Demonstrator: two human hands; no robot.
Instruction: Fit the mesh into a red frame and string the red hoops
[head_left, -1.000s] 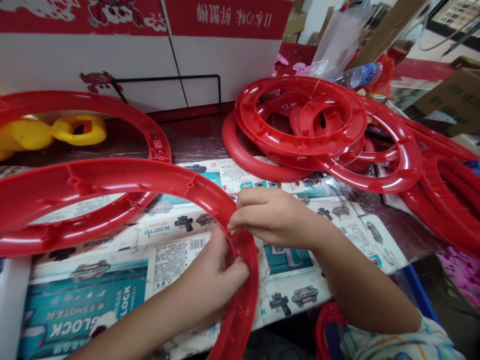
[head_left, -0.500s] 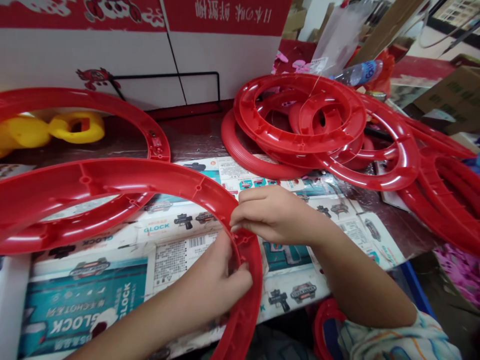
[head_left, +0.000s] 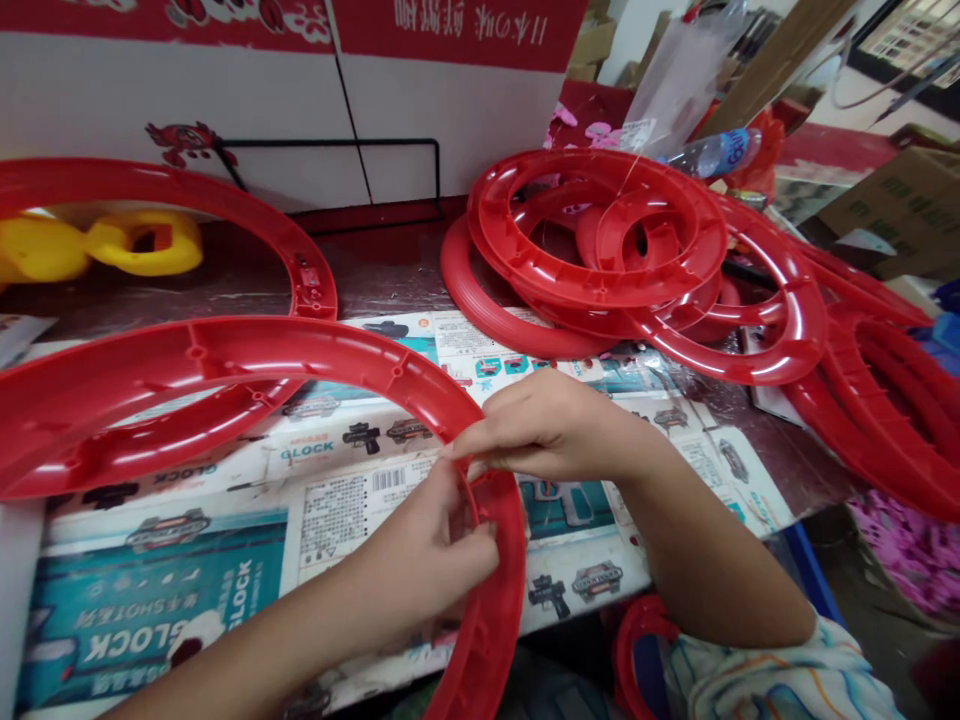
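Head view: large red ring (head_left: 247,365), glossy moulded plastic, ribbed inner channel with small bosses, held tilted over printed cardboard (head_left: 180,590); arc curving from far left down toward near edge. Left hand (head_left: 427,550) gripping inner rim from below, thumb atop channel, fingers closed on ring. Right hand (head_left: 547,430) meeting it from the right, fingertips pinched at rim directly above left thumb; any small part between them not discernible. Both hands equally near. Pile of similar rings (head_left: 607,250) well apart, behind right; yellow plastic pieces (head_left: 142,240) far left.
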